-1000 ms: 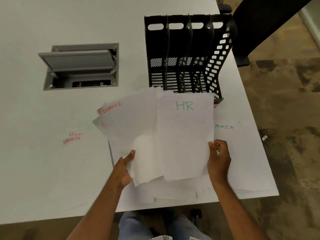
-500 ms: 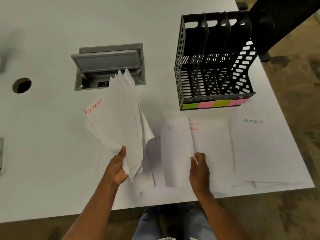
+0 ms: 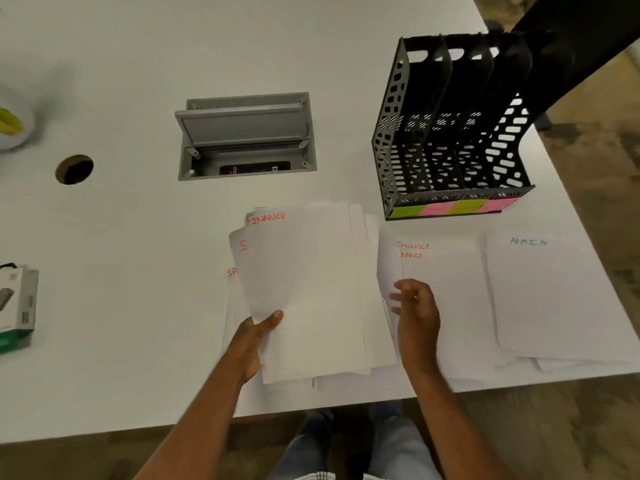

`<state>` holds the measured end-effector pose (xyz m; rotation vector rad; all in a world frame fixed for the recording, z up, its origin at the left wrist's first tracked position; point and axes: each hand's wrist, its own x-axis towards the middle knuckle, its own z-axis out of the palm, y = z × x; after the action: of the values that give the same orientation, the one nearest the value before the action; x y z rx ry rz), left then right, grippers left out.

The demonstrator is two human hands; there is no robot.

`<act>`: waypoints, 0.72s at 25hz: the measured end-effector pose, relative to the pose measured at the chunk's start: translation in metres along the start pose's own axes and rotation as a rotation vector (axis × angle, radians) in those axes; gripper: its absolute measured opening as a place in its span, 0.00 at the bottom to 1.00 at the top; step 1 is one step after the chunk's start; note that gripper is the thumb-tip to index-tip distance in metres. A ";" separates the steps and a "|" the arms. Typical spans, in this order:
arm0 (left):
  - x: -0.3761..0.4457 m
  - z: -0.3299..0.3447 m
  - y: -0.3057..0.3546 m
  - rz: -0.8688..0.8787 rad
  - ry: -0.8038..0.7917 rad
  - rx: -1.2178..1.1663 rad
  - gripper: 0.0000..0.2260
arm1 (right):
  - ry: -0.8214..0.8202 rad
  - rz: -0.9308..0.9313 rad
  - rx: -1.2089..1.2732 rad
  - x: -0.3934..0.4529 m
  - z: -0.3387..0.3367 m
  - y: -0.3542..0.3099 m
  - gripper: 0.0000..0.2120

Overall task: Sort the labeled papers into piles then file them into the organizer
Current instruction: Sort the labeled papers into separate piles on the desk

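My left hand grips a fanned stack of white papers by its lower left corner, thumb on top; the top sheet reads FINANCE in red. My right hand hovers just right of that stack with relaxed fingers and holds nothing. Under it lies a pile labeled FINANCE, with a curled sheet at its left edge. An ADMIN pile lies further right. A sheet starting "SP" peeks out beneath the held stack. The black organizer stands behind the piles with coloured sticky labels on its front.
A grey cable box with its lid up is sunk into the white table, and a round hole lies to its left. A boxed item sits at the left edge. The table's near and right edges are close to the piles.
My right hand has let go of the HR sheet and lifted off it. My left hand has tilted the stack flatter and brought it back toward the middle. The view has shifted left.
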<state>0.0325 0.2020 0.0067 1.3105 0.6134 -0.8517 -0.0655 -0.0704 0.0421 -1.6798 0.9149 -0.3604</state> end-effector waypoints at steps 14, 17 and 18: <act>-0.008 -0.014 -0.023 -0.005 -0.043 0.018 0.23 | -0.236 0.117 -0.224 -0.028 0.034 0.000 0.20; -0.009 -0.018 -0.026 0.011 -0.029 0.009 0.24 | -0.283 0.193 -0.222 -0.024 0.037 0.001 0.13; -0.008 -0.019 -0.027 0.014 -0.035 0.008 0.24 | -0.280 0.198 -0.214 -0.023 0.037 0.001 0.09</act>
<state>0.0078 0.2209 -0.0057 1.3033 0.5734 -0.8647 -0.0562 -0.0283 0.0346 -1.7597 0.9229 0.1087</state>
